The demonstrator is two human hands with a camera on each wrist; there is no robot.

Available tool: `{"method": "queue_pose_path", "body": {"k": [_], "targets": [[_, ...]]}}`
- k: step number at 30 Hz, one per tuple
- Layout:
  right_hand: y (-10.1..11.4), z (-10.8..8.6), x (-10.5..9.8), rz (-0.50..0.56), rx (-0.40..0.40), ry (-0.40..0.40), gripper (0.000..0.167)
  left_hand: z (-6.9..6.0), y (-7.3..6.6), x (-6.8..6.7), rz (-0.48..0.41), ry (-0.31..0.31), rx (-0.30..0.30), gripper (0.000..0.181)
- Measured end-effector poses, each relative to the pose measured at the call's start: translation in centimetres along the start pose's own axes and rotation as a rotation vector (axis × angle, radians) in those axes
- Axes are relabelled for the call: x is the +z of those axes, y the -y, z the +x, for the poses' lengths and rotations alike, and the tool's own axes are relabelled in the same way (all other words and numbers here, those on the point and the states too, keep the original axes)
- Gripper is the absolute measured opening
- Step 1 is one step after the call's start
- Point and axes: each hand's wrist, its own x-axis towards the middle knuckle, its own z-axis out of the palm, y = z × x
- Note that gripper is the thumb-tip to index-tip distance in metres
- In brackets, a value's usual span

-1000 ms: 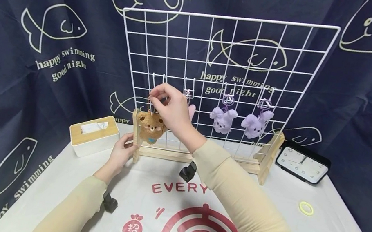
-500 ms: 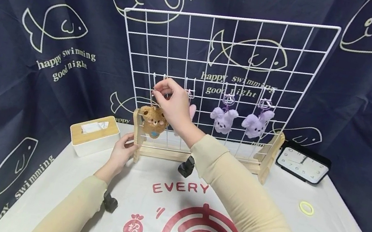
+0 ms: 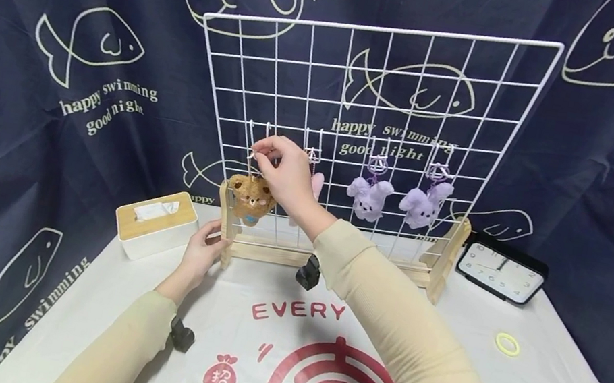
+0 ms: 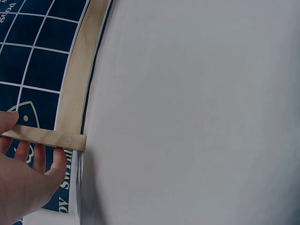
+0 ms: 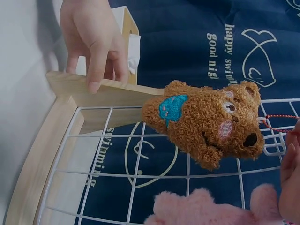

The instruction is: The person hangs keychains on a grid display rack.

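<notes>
Near the left end of a white wire grid (image 3: 359, 104), my right hand (image 3: 287, 178) pinches the red cord (image 5: 281, 116) of a brown bear plush keychain (image 5: 201, 122). The bear hangs below the fingertips, in front of the grid, with a blue patch on its belly. White hooks (image 3: 268, 129) show just above the hand; whether the cord touches one is hidden. Down on the table, my left hand (image 3: 200, 255) grips the left leg of the wooden stand (image 4: 44, 136), thumb on one side and fingers on the other.
A pink plush (image 5: 201, 211) hangs beside the bear, partly behind my right hand. Two purple plush keychains (image 3: 368, 200) hang further right. A tissue box (image 3: 155, 226) stands left of the stand. At the right are a black clock (image 3: 499, 269) and a yellow ring (image 3: 507, 344).
My right hand has risen slightly with the bear, then dipped a little, and the bear now hangs higher than a second ago. My left hand has stayed on the stand.
</notes>
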Motion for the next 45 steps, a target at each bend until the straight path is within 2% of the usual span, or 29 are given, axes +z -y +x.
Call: {"method": "queue_pose_path", "body": {"k": [8, 17, 23, 28, 32, 37, 45], "targets": [[0.0, 0.2, 0.2, -0.031, 0.021, -0.002, 0.01, 0.0, 0.1, -0.1, 0.002, -0.001, 0.012, 0.051], [0.1, 0.1, 0.3, -0.028, 0.038, -0.02, 0.01, -0.1, -0.1, -0.1, -0.014, -0.001, -0.006, 0.051], [0.7, -0.4, 0.5, -0.051, -0.06, -0.071, 0.016, -0.1, 0.0, -0.1, -0.017, 0.002, -0.002, 0.052], [1.5, -1.1, 0.4, -0.049, -0.131, -0.073, 0.019, -0.1, 0.0, -0.1, -0.01, 0.006, 0.003, 0.052], [1.7, -2.0, -0.2, -0.032, -0.173, -0.043, 0.016, 0.0, -0.2, 0.1, -0.016, 0.021, -0.013, 0.054], [0.9, -3.9, -1.2, -0.02, -0.223, 0.046, 0.014, 0.0, -0.7, 0.4, -0.031, 0.026, -0.033, 0.056], [-0.9, -8.0, -3.0, -0.064, -0.221, 0.183, 0.014, 0.2, -1.2, 0.2, -0.011, 0.034, -0.02, 0.057]]}}
